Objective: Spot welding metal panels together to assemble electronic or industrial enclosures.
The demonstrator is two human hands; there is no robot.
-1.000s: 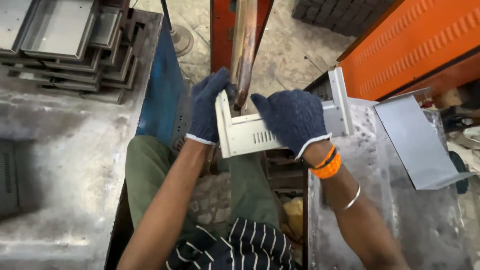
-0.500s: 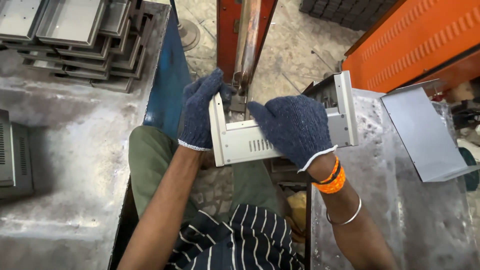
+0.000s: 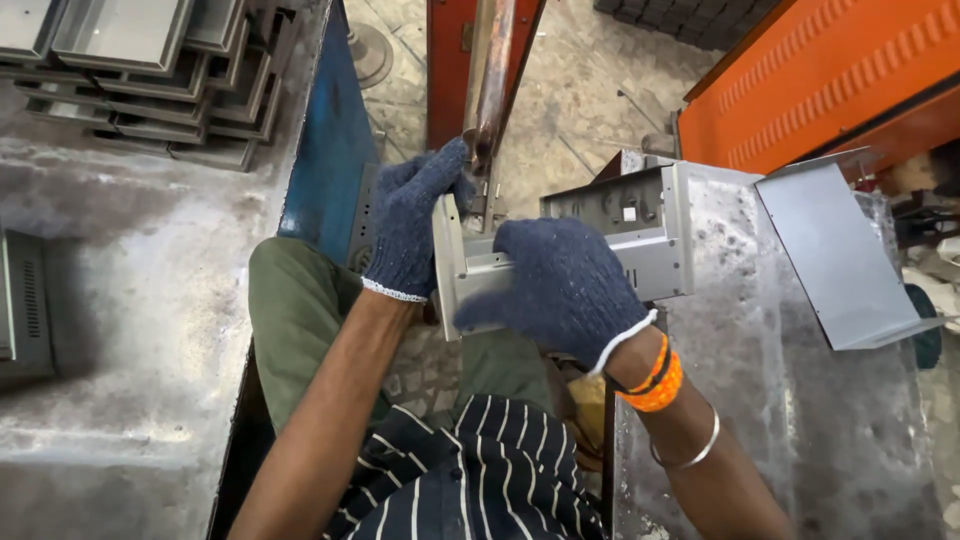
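Note:
A grey sheet-metal housing (image 3: 640, 225), U-shaped with vent slots and punched holes, is held in front of me under a vertical rusty machine arm (image 3: 487, 90). My left hand (image 3: 410, 222), in a dark blue knit glove, grips the housing's left flange next to the arm's tip. My right hand (image 3: 560, 290), also gloved, lies over the housing's front face and grips it. Orange bands and a metal bangle sit on my right wrist. The housing's right end rests over the edge of the right-hand metal table (image 3: 800, 420).
A bent grey metal plate (image 3: 840, 260) lies on the right table. Stacked grey metal trays (image 3: 150, 70) sit at the far left on a worn metal bench (image 3: 130, 330), with another vented part (image 3: 25, 305) at its left edge. An orange machine body (image 3: 830, 70) stands at upper right.
Both hands have kept hold of the housing and shifted it slightly right and lower under the machine arm. My right hand has slid down over its front face.

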